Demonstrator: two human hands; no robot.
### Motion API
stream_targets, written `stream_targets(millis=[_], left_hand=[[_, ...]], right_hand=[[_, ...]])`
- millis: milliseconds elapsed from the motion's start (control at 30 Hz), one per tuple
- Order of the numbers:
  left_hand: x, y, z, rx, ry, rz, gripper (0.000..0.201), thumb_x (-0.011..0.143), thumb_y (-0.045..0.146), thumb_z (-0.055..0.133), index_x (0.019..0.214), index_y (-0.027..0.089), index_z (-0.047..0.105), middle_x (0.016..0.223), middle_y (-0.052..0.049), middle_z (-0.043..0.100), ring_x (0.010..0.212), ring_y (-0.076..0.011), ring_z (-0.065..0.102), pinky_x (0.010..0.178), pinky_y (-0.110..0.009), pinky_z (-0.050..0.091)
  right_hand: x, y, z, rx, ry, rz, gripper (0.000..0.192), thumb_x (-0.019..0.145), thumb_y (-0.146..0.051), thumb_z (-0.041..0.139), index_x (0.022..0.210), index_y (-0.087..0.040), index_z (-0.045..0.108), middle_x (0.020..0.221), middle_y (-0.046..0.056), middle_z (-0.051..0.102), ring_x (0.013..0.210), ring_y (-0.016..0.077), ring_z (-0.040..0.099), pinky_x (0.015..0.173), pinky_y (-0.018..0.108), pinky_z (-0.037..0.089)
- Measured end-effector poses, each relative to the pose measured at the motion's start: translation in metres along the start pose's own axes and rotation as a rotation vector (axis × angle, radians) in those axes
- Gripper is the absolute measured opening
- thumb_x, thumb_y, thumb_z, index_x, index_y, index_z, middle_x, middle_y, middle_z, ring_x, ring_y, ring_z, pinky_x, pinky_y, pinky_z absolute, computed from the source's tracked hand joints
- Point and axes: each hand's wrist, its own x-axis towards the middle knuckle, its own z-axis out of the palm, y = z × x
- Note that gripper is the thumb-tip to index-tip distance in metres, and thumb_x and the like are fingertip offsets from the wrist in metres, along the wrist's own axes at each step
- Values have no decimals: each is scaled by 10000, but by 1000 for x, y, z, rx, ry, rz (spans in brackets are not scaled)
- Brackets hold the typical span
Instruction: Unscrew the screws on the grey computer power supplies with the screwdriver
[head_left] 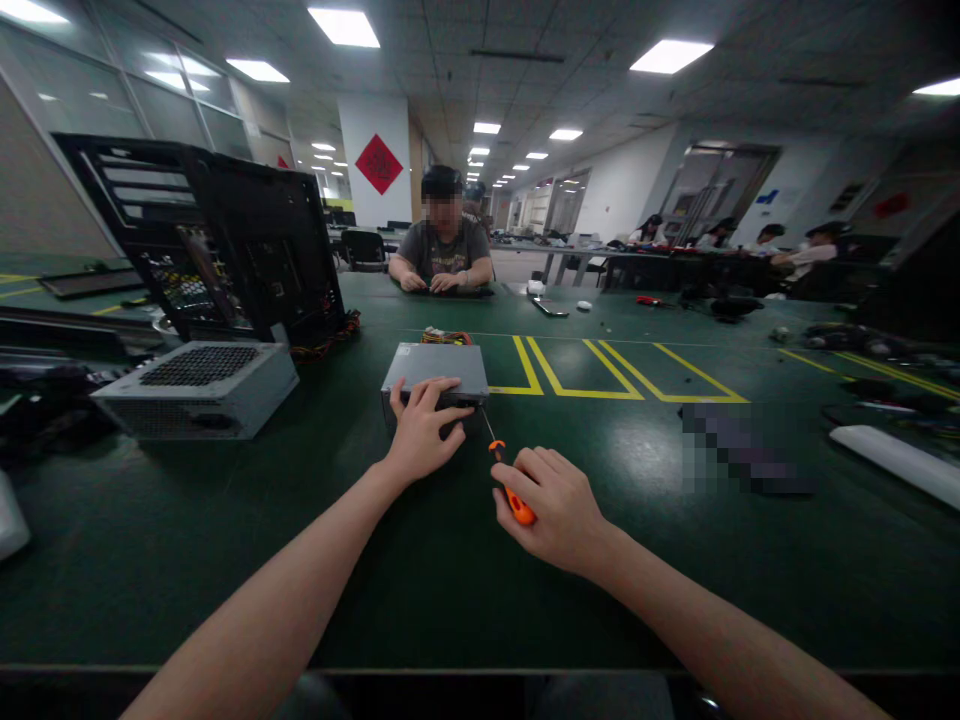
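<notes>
A grey metal computer power supply [442, 368] sits on the green table in front of me. My left hand [424, 432] rests over its near top edge, fingers spread, with one finger reaching toward the near right corner. Wrapped in my right hand [555, 505] is an orange and black screwdriver [517, 505]. Its thin shaft slants up and left, and its tip is at the near right corner of the power supply. Whether the tip sits in a screw is too small to tell. Coloured cables [446, 337] show behind the power supply.
At left stand a second power supply [255, 395] and an open black computer case [262, 250]. A person [450, 245] sits across the table. Yellow tape lines [585, 393] mark the tabletop. Right of me lie a blurred-out object [742, 450] and a white bar [900, 462].
</notes>
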Motion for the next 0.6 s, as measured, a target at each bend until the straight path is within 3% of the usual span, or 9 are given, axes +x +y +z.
stream_targets(millis=[200, 400, 600], left_hand=[[0, 1, 0, 7, 12, 6, 246, 772, 250, 532, 950, 336, 680, 1282, 6, 491, 1197, -258, 387, 1046, -548, 62], [0, -1, 1, 24, 15, 19, 242, 764, 254, 540, 943, 335, 681, 1278, 4, 492, 1196, -254, 391, 1046, -543, 72], [0, -2, 2, 34, 13, 23, 241, 764, 257, 540, 945, 337, 679, 1280, 1, 491, 1204, -252, 384, 1041, -549, 73]], right_hand=[[2, -1, -4, -26, 7, -20, 245, 848, -372, 462, 839, -180, 614, 731, 39, 509, 658, 138, 408, 592, 263, 285], [1, 0, -4, 11, 23, 36, 339, 872, -402, 430, 1018, -127, 565, 737, 35, 573, 624, 128, 456, 595, 259, 315], [-1, 1, -2, 17, -12, 32, 192, 831, -281, 456, 920, -157, 573, 739, 29, 547, 645, 129, 444, 616, 259, 312]])
